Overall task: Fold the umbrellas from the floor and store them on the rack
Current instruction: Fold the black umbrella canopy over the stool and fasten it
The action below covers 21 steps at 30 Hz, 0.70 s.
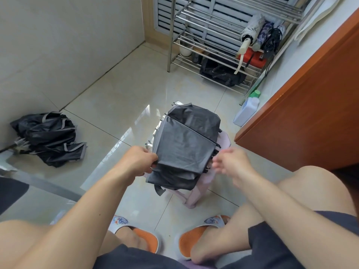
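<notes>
A black umbrella with grey trim (186, 140) lies half-folded on a small pink stool (196, 193) in front of me. My left hand (139, 162) pinches the canopy's left edge. My right hand (231, 162) hovers blurred at the canopy's right side with loosely spread fingers, holding nothing. A second black umbrella (50, 136) lies crumpled on the floor at the left, by the wall. The metal rack (180, 61) stands at the back, with three folded umbrellas (258, 35) lying on its right end.
An orange-brown cabinet (310, 105) stands close on the right. A white bottle with a green cap (246, 111) stands by its corner. A black bag (221, 72) and a red box (252, 57) sit on the rack's lower shelves. My knees and orange slippers (143, 237) fill the foreground.
</notes>
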### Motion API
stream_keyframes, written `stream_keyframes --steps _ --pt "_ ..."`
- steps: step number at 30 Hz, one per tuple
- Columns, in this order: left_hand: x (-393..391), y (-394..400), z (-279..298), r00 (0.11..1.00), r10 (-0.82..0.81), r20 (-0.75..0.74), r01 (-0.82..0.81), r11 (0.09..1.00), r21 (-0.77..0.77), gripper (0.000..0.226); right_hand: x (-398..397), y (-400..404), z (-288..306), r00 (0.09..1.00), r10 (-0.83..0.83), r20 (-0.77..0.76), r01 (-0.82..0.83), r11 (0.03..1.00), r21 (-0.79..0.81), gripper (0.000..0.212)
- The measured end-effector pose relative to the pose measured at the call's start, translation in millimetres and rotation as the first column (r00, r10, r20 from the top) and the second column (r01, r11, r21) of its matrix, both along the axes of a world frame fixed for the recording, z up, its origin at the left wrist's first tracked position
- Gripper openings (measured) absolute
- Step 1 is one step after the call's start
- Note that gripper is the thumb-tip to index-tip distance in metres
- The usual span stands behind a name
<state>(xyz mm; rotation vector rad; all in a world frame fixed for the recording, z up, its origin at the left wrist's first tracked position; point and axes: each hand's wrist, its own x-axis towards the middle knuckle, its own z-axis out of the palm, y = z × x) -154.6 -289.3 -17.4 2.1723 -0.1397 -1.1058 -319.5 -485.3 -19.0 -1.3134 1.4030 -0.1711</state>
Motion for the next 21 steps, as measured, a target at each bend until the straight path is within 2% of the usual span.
stream_keyframes --steps 2,3,5,6,8,11,12,14,17,19,21 --pt "-0.7 -1.0 -6.3 1.0 0.01 -0.018 -0.01 1.0 0.015 0.017 24.0 -42.8 -5.4 1.0 0.005 -0.008 -0.007 0.975 -0.221 0.01" --pt "-1.5 -1.1 -9.5 0.999 0.016 -0.038 -0.015 1.0 0.021 0.018 37.1 -61.0 -7.8 0.999 0.028 -0.017 -0.032 0.966 -0.258 0.014" --pt "-2.7 0.0 -15.5 0.996 0.022 -0.087 -0.019 0.999 0.037 0.017 62.7 -92.3 -16.4 0.997 0.082 -0.013 -0.083 0.984 -0.159 0.034" --pt "-2.8 0.2 -17.1 0.994 0.024 -0.108 -0.02 0.999 0.042 0.015 73.2 -104.2 -22.7 0.996 0.085 0.012 -0.084 0.995 -0.059 0.037" --pt "-0.3 -1.2 -19.0 0.992 0.029 -0.123 -0.023 0.998 0.051 0.014 87.7 -115.9 -27.8 0.992 0.099 0.076 -0.106 0.99 0.096 0.027" --pt "5.0 -5.9 -16.8 0.994 0.025 -0.109 -0.021 0.999 0.043 0.015 97.2 -121.8 -27.1 0.988 0.107 0.109 -0.111 0.993 0.035 0.009" --pt "7.0 -7.5 -15.8 0.996 0.015 -0.093 -0.011 0.999 0.041 0.015 97.9 -120.5 -23.4 0.987 0.101 0.129 -0.1 0.995 -0.012 0.01" --pt "11.1 -10.7 -14.9 0.999 -0.033 -0.012 0.034 0.997 0.066 0.015 90.3 -108.5 -5.3 0.967 0.133 0.216 -0.108 0.986 -0.124 0.015" --pt "17.0 -15.0 -10.1 0.958 -0.1 0.269 0.071 0.991 0.116 0.023 55.6 -66.1 27.9 0.907 0.282 0.314 -0.183 0.933 -0.309 0.013" --pt "18.3 -20.6 2.6 0.936 0.043 0.349 -0.029 0.999 -0.045 0.024 26.0 -30.8 36.3 0.894 0.35 0.279 -0.214 0.882 -0.419 0.017" --pt "17.0 -27.0 16.2 0.967 0.189 0.171 -0.14 0.954 -0.266 0.016 0.9 -0.6 26.1 0.885 0.421 0.198 -0.277 0.819 -0.503 0.023"
